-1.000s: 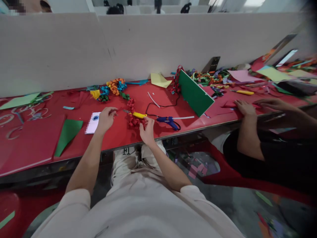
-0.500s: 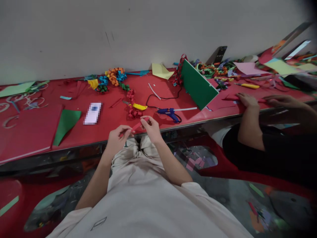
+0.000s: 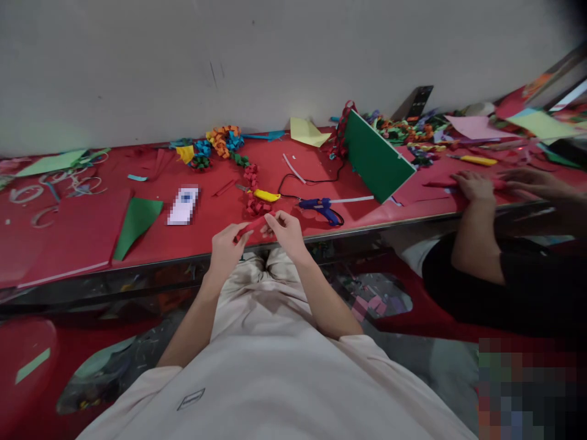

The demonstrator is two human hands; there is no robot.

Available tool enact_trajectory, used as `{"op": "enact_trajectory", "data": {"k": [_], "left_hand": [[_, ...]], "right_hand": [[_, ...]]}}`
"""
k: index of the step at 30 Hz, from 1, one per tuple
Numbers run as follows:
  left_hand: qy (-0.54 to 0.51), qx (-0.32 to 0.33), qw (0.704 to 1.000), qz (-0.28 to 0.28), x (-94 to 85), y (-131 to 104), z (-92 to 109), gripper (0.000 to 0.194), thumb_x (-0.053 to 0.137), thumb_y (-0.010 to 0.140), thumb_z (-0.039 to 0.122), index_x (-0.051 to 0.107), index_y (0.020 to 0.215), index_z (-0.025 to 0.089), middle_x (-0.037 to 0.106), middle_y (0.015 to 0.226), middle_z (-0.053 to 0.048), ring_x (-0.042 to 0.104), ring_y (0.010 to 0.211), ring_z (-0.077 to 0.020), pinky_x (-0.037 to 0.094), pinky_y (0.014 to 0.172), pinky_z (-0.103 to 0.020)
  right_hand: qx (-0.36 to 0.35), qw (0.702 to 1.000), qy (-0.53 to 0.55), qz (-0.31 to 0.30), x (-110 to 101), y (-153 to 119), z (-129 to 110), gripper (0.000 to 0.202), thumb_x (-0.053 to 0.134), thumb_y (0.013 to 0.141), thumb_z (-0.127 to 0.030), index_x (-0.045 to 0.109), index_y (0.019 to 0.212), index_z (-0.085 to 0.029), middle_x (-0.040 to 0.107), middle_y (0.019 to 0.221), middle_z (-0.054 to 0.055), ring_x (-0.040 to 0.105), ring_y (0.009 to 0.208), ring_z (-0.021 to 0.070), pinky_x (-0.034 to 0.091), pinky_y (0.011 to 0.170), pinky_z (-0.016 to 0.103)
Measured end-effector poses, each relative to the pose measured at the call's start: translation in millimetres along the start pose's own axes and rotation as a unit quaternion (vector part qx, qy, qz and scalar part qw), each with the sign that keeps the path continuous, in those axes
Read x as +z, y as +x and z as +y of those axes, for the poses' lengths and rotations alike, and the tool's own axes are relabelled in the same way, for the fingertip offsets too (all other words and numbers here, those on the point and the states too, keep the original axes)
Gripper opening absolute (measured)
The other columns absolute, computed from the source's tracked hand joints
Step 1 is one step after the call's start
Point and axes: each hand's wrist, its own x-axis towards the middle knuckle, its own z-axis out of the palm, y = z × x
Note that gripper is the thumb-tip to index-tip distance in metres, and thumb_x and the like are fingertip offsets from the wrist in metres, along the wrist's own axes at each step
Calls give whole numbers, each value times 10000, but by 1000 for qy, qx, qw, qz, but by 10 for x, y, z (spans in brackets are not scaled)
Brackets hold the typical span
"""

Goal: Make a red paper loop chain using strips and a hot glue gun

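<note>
A red paper strip (image 3: 254, 227) is stretched between my two hands, just above the front edge of the red table. My left hand (image 3: 228, 246) pinches one end, and my right hand (image 3: 283, 232) pinches the other. Right behind them lies a chain of curled red paper pieces (image 3: 254, 205), which runs back into green, orange and blue curls (image 3: 224, 142). A yellow utility knife (image 3: 266, 195) rests across the red part. To the right of my right hand lies a blue glue gun (image 3: 321, 208) with a white glue stick (image 3: 352, 200) in its back.
A phone (image 3: 183, 206), a green paper piece (image 3: 137, 225) and red sheets (image 3: 73, 238) lie to the left. A green board (image 3: 378, 156) leans upright at right. Beyond it, another person's hands (image 3: 477, 185) work on red paper. A red stool (image 3: 27, 366) stands lower left.
The view has shifted slightly, so the table things sit further right. Both my hands still hold the red strip, and my left grip on it has changed a little.
</note>
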Motion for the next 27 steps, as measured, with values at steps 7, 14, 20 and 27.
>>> {"op": "enact_trajectory", "data": {"k": [7,14,20,27], "left_hand": [[-192,-129,969,-85,60,-34,67,338,592,953,493,729,909,187,747,748,-34,666,602,-155,534,621,-264],[-247,-187,949,-57,172,7,134,274,606,942,453,675,971,189,771,842,-44,730,661,-169,572,666,-277],[-207,-202,957,-6,138,-91,71,264,593,945,440,684,978,194,763,833,-39,710,647,-160,560,655,-273],[-60,-129,989,-25,10,-196,122,289,617,942,433,759,953,181,761,800,-35,674,668,-157,520,685,-251]], "right_hand": [[-27,1000,-4,13,-101,-67,-49,394,737,807,-578,591,710,-224,711,676,9,631,575,147,504,597,292],[-45,996,-75,5,-193,-75,34,379,641,899,-562,627,735,-221,720,722,19,622,588,145,487,611,291],[-13,994,-103,-46,-144,-97,84,330,581,933,-529,589,794,-230,721,763,9,652,592,148,506,598,285],[-58,973,-203,-91,3,-86,44,211,532,946,-373,639,853,-216,658,722,-7,608,647,136,482,649,259]]}}
